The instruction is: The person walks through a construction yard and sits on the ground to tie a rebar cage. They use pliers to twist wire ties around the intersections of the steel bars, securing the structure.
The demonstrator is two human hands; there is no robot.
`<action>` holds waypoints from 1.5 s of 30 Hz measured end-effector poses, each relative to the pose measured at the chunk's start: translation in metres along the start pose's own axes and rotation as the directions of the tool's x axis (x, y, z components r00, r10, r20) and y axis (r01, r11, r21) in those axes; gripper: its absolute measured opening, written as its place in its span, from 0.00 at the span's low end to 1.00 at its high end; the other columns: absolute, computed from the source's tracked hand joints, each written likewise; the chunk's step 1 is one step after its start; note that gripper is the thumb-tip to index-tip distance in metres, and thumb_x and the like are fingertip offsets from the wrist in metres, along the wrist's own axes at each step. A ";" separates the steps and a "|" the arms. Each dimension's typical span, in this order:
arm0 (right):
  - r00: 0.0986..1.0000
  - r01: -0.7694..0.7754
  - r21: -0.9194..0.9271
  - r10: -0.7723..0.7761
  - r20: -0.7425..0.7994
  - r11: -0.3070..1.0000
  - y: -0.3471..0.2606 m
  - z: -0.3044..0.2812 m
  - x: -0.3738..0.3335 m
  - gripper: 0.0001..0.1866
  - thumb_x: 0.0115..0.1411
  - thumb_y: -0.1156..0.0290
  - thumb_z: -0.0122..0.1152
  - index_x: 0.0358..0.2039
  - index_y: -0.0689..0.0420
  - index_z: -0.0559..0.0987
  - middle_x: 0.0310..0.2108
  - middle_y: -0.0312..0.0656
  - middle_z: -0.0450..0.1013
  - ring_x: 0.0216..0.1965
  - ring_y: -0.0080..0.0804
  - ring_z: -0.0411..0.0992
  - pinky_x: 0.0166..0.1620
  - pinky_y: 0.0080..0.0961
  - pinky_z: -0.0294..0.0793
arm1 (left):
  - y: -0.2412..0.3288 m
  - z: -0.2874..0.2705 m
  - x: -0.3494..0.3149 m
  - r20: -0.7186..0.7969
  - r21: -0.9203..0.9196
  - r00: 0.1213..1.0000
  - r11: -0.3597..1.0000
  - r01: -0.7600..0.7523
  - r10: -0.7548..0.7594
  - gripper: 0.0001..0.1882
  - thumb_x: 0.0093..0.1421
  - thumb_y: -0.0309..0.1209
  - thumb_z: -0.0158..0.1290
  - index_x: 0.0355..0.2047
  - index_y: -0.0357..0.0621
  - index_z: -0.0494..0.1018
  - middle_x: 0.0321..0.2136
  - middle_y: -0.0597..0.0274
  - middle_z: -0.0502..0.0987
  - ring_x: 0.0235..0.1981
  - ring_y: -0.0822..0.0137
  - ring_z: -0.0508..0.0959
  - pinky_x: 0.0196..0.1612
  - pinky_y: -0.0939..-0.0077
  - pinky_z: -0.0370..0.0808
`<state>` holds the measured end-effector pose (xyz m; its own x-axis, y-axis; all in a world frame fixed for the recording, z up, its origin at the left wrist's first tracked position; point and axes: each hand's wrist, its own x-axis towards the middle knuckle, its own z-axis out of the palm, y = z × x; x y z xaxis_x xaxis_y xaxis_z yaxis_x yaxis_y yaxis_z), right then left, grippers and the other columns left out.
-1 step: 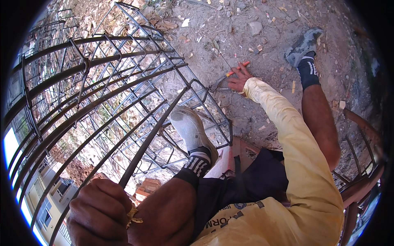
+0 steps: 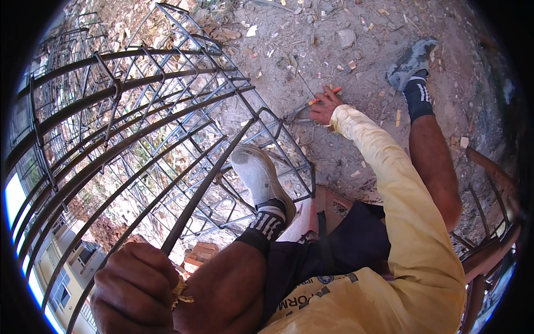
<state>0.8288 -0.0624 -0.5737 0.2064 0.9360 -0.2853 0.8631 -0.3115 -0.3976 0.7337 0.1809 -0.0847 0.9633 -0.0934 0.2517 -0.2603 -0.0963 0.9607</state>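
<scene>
At the lower left my left hand [image 2: 136, 289] is closed in a fist round the dark steel bar [image 2: 200, 192], which slants up to the cage. A scrap of yellow material [image 2: 181, 291] shows beside the fist. Farther off, just above the dirt, my right hand [image 2: 325, 107] is closed on an orange-handled tool [image 2: 336, 89]. Orange and yellow parts stick out on both sides of the fingers. A dark, curved metal piece [image 2: 297, 113] extends left of this hand; whether it belongs to the tool I cannot tell.
A rebar cage [image 2: 239, 89] of long bars and square ties fills the left. My left shoe [image 2: 258, 175] is beside its end; my right shoe [image 2: 410, 64] stands on stony dirt. Bricks [image 2: 201, 255] lie below the cage. Reddish-brown curved metal [image 2: 489, 253] is at the right.
The fingers of my right hand and the orange handle have shifted very slightly. My left hand and the bar look unmoved.
</scene>
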 end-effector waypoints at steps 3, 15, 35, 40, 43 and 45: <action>0.999 0.043 0.002 -0.043 -0.029 0.999 0.008 0.012 0.003 0.19 0.49 0.67 0.62 0.44 0.42 0.72 0.45 0.36 0.68 0.57 0.48 0.62 0.61 0.65 0.54 | 0.000 0.001 0.001 0.001 -0.002 1.000 1.000 0.002 -0.002 0.17 0.56 0.46 0.45 0.21 0.47 0.70 0.20 0.65 0.64 0.25 0.64 0.64 0.29 0.67 0.62; 0.821 -0.463 0.130 0.368 0.436 0.877 -0.033 -0.070 0.015 0.22 0.52 0.64 0.62 0.49 0.54 0.76 0.49 0.48 0.72 0.51 0.53 0.72 0.47 0.49 0.75 | 0.005 -0.009 0.002 0.080 -0.070 0.995 0.995 0.071 -0.065 0.12 0.51 0.42 0.47 0.17 0.49 0.68 0.19 0.68 0.63 0.25 0.65 0.64 0.33 0.68 0.61; 0.747 -0.453 0.141 0.288 0.599 0.881 -0.036 -0.118 0.025 0.20 0.54 0.57 0.61 0.43 0.56 0.78 0.44 0.51 0.75 0.46 0.46 0.75 0.49 0.40 0.74 | 0.010 0.000 -0.011 -0.052 -0.088 0.985 0.984 0.157 -0.162 0.10 0.48 0.40 0.49 0.18 0.49 0.68 0.20 0.68 0.65 0.26 0.65 0.65 0.39 0.71 0.63; 0.789 -0.432 0.080 0.334 0.515 0.898 -0.033 -0.092 0.027 0.19 0.53 0.51 0.61 0.40 0.51 0.81 0.42 0.49 0.78 0.45 0.43 0.77 0.46 0.41 0.75 | 0.008 0.020 -0.026 -0.275 -0.058 0.950 0.989 0.140 -0.150 0.07 0.52 0.36 0.47 0.24 0.47 0.68 0.23 0.67 0.68 0.29 0.65 0.69 0.43 0.71 0.65; 0.832 -0.385 0.092 0.303 0.464 0.918 -0.018 -0.092 0.021 0.22 0.51 0.49 0.63 0.39 0.50 0.82 0.40 0.48 0.78 0.43 0.43 0.77 0.45 0.41 0.75 | 0.006 0.015 -0.019 -0.220 -0.023 0.972 0.997 0.077 -0.080 0.11 0.55 0.39 0.46 0.24 0.47 0.69 0.23 0.65 0.67 0.29 0.64 0.68 0.38 0.70 0.64; 0.847 -0.355 0.147 0.252 0.468 0.923 -0.016 -0.106 0.013 0.24 0.49 0.47 0.65 0.39 0.53 0.82 0.37 0.48 0.78 0.41 0.46 0.77 0.43 0.42 0.76 | 0.005 0.009 -0.019 -0.177 -0.010 0.983 0.999 0.051 -0.052 0.13 0.57 0.42 0.45 0.25 0.46 0.69 0.24 0.64 0.67 0.28 0.63 0.67 0.35 0.69 0.64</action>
<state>0.8666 -0.0281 -0.4785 0.1763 0.6378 -0.7498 0.6560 -0.6440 -0.3936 0.7138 0.1730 -0.0854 0.9719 0.0890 0.2179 -0.2098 -0.0914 0.9735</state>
